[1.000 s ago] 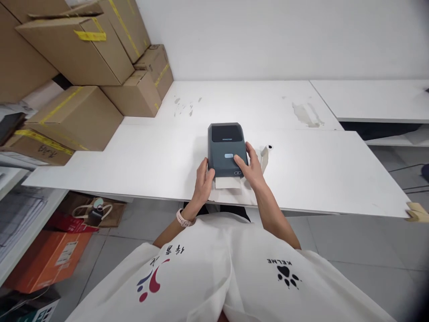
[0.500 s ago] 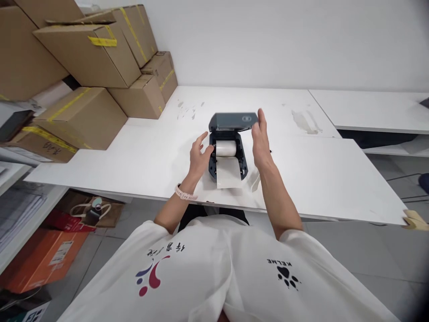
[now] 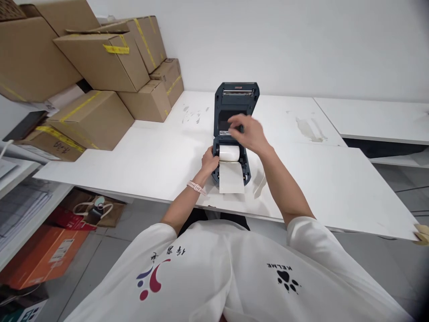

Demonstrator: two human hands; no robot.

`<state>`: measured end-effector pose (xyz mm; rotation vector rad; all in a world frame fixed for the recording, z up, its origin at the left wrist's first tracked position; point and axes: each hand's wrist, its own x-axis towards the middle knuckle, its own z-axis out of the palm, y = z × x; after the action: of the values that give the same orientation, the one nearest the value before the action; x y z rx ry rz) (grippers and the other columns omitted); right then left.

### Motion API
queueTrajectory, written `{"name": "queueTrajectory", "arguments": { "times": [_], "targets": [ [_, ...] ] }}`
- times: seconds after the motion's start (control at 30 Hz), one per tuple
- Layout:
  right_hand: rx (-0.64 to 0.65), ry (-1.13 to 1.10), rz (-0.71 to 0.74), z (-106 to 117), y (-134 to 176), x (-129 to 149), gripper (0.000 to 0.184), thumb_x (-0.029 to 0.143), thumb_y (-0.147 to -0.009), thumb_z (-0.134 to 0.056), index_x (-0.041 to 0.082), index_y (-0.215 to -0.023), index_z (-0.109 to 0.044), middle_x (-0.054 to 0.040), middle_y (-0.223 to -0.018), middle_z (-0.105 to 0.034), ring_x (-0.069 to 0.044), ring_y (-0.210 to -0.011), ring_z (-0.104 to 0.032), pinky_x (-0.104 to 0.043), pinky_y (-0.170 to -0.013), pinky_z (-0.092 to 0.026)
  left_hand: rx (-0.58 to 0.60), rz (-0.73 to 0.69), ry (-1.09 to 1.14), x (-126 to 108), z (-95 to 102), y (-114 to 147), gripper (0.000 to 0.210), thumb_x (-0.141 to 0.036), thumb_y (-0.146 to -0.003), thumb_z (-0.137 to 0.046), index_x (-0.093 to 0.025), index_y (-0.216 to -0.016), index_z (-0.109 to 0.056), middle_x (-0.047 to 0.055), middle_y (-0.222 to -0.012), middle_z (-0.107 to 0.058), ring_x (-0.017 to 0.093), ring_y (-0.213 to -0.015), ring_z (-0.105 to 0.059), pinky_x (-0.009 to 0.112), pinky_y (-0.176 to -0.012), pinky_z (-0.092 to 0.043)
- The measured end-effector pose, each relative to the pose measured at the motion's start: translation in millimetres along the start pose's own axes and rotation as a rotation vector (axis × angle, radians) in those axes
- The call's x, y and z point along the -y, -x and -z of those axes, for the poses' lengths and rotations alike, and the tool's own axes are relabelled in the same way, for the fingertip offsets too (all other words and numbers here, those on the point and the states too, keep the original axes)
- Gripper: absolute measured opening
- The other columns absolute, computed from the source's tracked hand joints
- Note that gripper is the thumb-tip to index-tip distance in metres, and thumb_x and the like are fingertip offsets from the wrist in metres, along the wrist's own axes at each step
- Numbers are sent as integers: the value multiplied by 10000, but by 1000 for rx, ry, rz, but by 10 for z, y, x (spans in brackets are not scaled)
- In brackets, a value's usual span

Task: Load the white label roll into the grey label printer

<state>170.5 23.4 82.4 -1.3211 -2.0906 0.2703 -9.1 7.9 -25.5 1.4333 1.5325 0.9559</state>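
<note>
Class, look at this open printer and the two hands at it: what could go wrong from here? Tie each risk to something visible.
The raised lid might drop and pinch the left hand, which is at the left side of the printer.

The exposed roll could be knocked by the right hand, which is above it.

The loose strip might crease or skew if caught.

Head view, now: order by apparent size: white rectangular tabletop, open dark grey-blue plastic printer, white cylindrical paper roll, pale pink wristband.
1. White tabletop
2. Dark grey-blue printer, lid included
3. White paper roll
4. Pale pink wristband
</note>
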Motion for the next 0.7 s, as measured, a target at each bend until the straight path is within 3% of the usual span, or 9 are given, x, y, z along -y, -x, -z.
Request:
{"name": "queueTrajectory", "arguments": {
  "times": [0.07,0.13,0.2,0.27,0.37,0.47,0.6,0.7],
  "targets": [
    [289,70,-25,-192,28,-7,523,359,-777,-736,259,-1282,-644,-108,-1300,-684,-411,-1261,-582,-583,-1072,-445,-1,-13,4,10,-2,-10,683,-98,-665,-579,-179,-1343,-590,134,-1337,-676,353,-1258,-604,484,-1072,-446],
    [468,127,-120,-411,26,-52,774,279,-626,-852,227,-1355,-597,-165,-1347,-660,-475,-1266,-568,-621,-1065,-424,0,-21,17,27,-7,-15,668,-97,-658,-582,-200,-1318,-606,112,-1293,-696,340,-1225,-619,474,-1059,-455],
    [511,141,-205,-577,17,-111,992,245,-548,-895,185,-1457,-501,-219,-1346,-651,-505,-1249,-575,-647,-1065,-402,3,-29,29,47,-12,-21,656,-94,-653,-584,-216,-1296,-621,93,-1266,-706,332,-1216,-621,465,-1058,-456],
    [492,54,-219,-611,18,-165,1093,247,-509,-909,202,-1501,-452,-209,-1349,-651,-492,-1243,-587,-647,-1067,-401,4,-33,42,65,-15,-26,657,-95,-649,-587,-221,-1293,-627,87,-1263,-708,334,-1224,-615,463,-1060,-455],
    [461,-295,-145,-341,59,-211,1035,267,-452,-932,301,-1417,-560,-102,-1396,-642,-420,-1284,-580,-607,-1121,-397,3,-49,58,77,-13,-21,662,-106,-650,-578,-233,-1297,-628,77,-1268,-709,330,-1214,-620,464,-1055,-460],
    [386,-539,-95,185,168,-247,876,299,-471,-944,288,-1303,-670,-51,-1373,-656,-370,-1317,-566,-537,-1176,-390,10,-57,54,65,-4,7,660,-118,-654,-561,-235,-1301,-624,74,-1270,-709,323,-1175,-637,464,-1026,-478],
    [251,-466,-140,746,351,-518,970,453,-525,-942,279,-1410,-583,-70,-1324,-662,-351,-1264,-607,-481,-1094,-491,20,-29,84,43,3,49,659,-142,-676,-555,-237,-1326,-609,83,-1292,-695,321,-1145,-644,470,-998,-486],
    [156,-436,-233,790,403,-931,1058,449,-530,-939,286,-1478,-499,-110,-1317,-655,-345,-1185,-640,-491,-993,-546,9,-7,99,42,-4,50,689,-146,-670,-564,-236,-1352,-597,86,-1306,-686,316,-1165,-636,471,-1016,-479]
  ]
}}
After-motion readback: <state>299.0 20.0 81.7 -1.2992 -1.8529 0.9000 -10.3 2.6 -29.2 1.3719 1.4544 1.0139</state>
